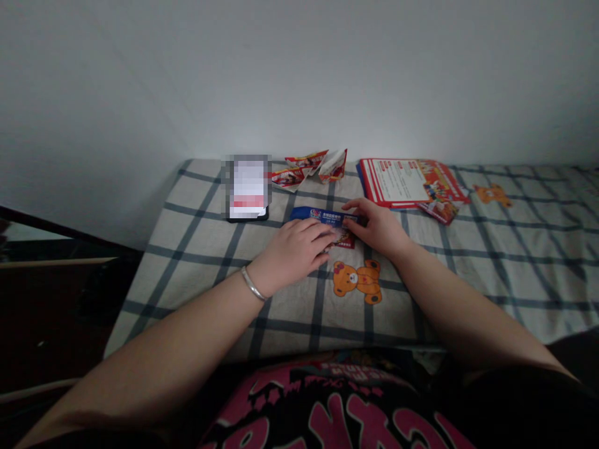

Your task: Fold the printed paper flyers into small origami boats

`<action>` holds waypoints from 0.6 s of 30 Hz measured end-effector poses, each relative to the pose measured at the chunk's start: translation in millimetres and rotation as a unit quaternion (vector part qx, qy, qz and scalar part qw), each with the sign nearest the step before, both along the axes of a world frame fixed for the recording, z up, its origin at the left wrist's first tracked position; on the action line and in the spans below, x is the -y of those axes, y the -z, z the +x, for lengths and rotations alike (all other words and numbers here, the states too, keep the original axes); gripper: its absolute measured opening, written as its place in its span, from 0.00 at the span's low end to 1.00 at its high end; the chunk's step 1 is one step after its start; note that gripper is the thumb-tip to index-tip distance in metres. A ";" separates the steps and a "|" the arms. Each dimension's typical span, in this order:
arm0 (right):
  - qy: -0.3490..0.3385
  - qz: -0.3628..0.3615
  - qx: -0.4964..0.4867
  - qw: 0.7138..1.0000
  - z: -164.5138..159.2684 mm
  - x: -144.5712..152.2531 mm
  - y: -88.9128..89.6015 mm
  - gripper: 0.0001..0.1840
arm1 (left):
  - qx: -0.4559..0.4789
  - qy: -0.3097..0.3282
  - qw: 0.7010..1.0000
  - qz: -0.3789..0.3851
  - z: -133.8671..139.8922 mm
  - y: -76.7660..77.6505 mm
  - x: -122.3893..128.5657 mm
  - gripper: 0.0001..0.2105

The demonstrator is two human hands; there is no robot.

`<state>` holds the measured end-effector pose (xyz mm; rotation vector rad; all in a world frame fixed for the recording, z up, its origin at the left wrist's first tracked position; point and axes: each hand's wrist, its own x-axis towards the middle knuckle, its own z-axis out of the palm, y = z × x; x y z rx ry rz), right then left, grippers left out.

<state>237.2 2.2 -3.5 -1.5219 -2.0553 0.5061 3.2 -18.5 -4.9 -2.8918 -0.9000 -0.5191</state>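
A blue and red printed leaflet [334, 217] lies on the checked cloth in front of me, partly hidden under both hands. My left hand [299, 246] rests flat across its left part, fingers stretched out, with a silver bangle on the wrist. At the leaflet's right end is my right hand [377, 227], its thumb on the printed face and its index finger by the upper edge, curved around that end. The leaflet looks folded, though the fingers cover much of it.
Folded red and white papers [306, 169] stand near the wall. To their left is a phone [249, 187] with a blurred screen. A stack of red and white leaflets [397, 181] sits at right, a small folded red paper [440, 211] at its front corner. The checked cloth [201, 249] bears printed bears.
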 end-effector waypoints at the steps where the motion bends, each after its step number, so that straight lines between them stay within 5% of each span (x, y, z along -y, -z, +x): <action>1: -0.005 -0.002 -0.004 1.000 0.9 -0.3 0.3 0.15 | 0.000 0.003 1.000 0.001 -1.4 0.8 -1.5 0.18; 7: -0.109 0.062 -0.033 0.992 12.1 -4.0 1.1 0.12 | -0.013 0.012 0.999 0.035 -5.3 -2.3 -6.2 0.15; 11: -0.206 0.087 0.002 0.975 20.9 -3.9 -3.2 0.19 | -0.006 0.000 0.999 0.038 -4.1 -5.3 -5.9 0.14; 18: -0.233 0.045 0.033 0.971 24.3 -2.4 -8.4 0.19 | 0.018 -0.028 0.999 0.038 -5.5 -7.2 -7.8 0.14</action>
